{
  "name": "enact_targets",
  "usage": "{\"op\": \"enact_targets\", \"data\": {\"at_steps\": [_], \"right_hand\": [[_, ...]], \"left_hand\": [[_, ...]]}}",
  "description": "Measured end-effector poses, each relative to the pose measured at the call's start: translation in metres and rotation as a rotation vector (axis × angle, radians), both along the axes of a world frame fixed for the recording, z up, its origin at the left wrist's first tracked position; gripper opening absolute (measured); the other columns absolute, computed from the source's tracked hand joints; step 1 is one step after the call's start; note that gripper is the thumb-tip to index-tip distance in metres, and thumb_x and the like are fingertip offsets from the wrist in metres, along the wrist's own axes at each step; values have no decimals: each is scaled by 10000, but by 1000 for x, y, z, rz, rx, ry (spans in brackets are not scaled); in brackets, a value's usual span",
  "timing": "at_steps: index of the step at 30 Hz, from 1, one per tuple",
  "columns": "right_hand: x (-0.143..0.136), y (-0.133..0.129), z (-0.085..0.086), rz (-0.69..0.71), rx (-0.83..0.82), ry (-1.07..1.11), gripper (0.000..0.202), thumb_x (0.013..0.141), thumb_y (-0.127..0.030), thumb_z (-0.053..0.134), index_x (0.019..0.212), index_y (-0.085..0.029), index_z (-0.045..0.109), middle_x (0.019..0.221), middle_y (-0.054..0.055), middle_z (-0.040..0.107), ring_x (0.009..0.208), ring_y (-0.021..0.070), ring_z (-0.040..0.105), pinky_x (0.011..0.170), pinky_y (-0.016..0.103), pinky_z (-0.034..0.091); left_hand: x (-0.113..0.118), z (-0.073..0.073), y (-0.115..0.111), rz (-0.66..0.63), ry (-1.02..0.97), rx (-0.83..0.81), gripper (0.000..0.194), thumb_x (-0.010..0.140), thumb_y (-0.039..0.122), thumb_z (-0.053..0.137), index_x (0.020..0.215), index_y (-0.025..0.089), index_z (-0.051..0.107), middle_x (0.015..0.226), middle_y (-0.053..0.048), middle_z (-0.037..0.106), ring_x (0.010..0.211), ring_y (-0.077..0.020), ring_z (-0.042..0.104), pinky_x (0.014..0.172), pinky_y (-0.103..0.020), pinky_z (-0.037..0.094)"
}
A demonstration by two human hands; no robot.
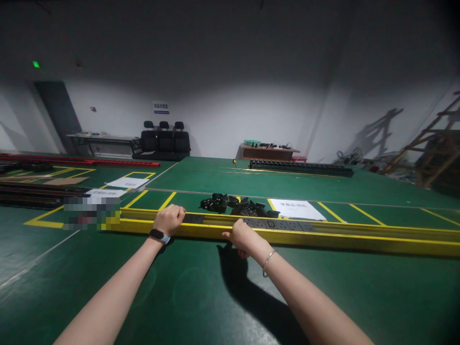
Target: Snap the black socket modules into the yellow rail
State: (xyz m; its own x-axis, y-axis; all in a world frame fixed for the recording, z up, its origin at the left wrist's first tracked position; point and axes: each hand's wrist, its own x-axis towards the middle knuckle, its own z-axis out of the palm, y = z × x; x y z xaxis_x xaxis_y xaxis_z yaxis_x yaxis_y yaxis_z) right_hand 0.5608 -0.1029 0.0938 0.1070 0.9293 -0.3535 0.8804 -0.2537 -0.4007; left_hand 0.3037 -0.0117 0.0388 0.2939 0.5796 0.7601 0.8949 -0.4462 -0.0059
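A long yellow metal channel [359, 240] runs from side to side in front of me, with black socket modules [287, 225] sitting in its groove. My left hand [169, 219], wearing a dark watch, is closed over the channel left of the middle, beside a short black module [193, 219]. Further right, my right hand [242, 235] curls over the channel's front edge at the left end of the longer row of modules. Its thumb points left, and its fingertips are partly hidden. Just behind the channel lies a pile of black plastic parts [247, 207].
A white printed sheet [297, 210] lies behind the channel on the green surface [194, 287]. Farther back are a long black strip [302, 167], a low brown table [269, 152] and black seats [164, 141]. Red rails [79, 160] lie at the left, wooden frames [427, 139] at the right.
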Motion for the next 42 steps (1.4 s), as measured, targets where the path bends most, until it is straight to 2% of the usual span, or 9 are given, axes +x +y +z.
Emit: {"op": "enact_targets", "data": {"at_steps": [5, 9, 11, 14, 18, 27, 34, 39, 42], "right_hand": [[-5, -7, -12, 176, 270, -12, 572, 884, -435, 493, 1259, -38, 321, 824, 182, 680, 542, 224, 671, 511, 284, 521], [-31, -8, -19, 405, 372, 54, 661, 901, -401, 456, 1429, -195, 116, 910, 119, 686, 511, 173, 652, 511, 252, 503], [-46, -5, -22, 474, 404, 46, 697, 892, -393, 468, 1450, -238, 81, 923, 104, 688, 503, 165, 646, 554, 265, 509], [-62, 1, -24, 450, 450, -35, 705, 873, -381, 492, 1458, -217, 135, 942, 132, 684, 617, 206, 675, 637, 309, 515], [-65, 2, -22, 420, 471, -87, 694, 859, -369, 502, 1453, -210, 180, 1000, 163, 670, 760, 249, 682, 677, 345, 515], [-46, -6, -23, 394, 508, -166, 706, 832, -346, 531, 1447, -207, 212, 965, 156, 677, 860, 267, 666, 712, 344, 503], [5, -19, -24, 358, 476, -279, 696, 871, -324, 485, 1466, -225, 138, 941, 131, 690, 845, 254, 666, 708, 320, 490], [33, -29, -22, 347, 459, -199, 645, 893, -317, 443, 1463, -268, 146, 872, 83, 692, 708, 196, 667, 639, 256, 467], [40, -31, -32, 332, 509, -161, 639, 883, -304, 458, 1456, -279, 176, 862, 70, 689, 752, 199, 664, 646, 245, 446]], "left_hand": [[1, -2, 0, 33, -5, 6, 394, 903, 287, 326, 726, 183, 662, 718, -65, 662, 683, -173, 595, 595, -286, 395], [1, -2, 1, 39, 11, 7, 384, 898, 287, 334, 735, 185, 665, 729, -67, 667, 707, -177, 605, 609, -284, 401], [1, -2, 1, 36, 21, 20, 379, 895, 284, 334, 745, 186, 668, 740, -71, 672, 721, -181, 611, 615, -283, 404], [0, -2, 2, 35, 36, 30, 372, 893, 283, 338, 749, 187, 667, 752, -71, 679, 729, -182, 619, 616, -280, 407], [-1, -4, 4, 20, 41, 30, 365, 889, 292, 348, 742, 187, 666, 747, -66, 684, 717, -179, 624, 607, -271, 410], [-3, -7, 7, 25, 25, 8, 374, 889, 307, 341, 759, 198, 674, 772, -58, 692, 742, -185, 631, 615, -278, 429], [-3, -6, 6, 22, 9, -14, 368, 887, 305, 337, 770, 207, 672, 796, -49, 696, 744, -188, 628, 618, -283, 425], [-3, -6, 5, 21, 19, 11, 374, 892, 303, 333, 775, 199, 672, 796, -55, 694, 743, -185, 628, 615, -276, 426], [-4, -7, 6, 29, 29, 8, 385, 898, 307, 325, 787, 192, 675, 804, -57, 691, 751, -179, 627, 621, -272, 424]]}}
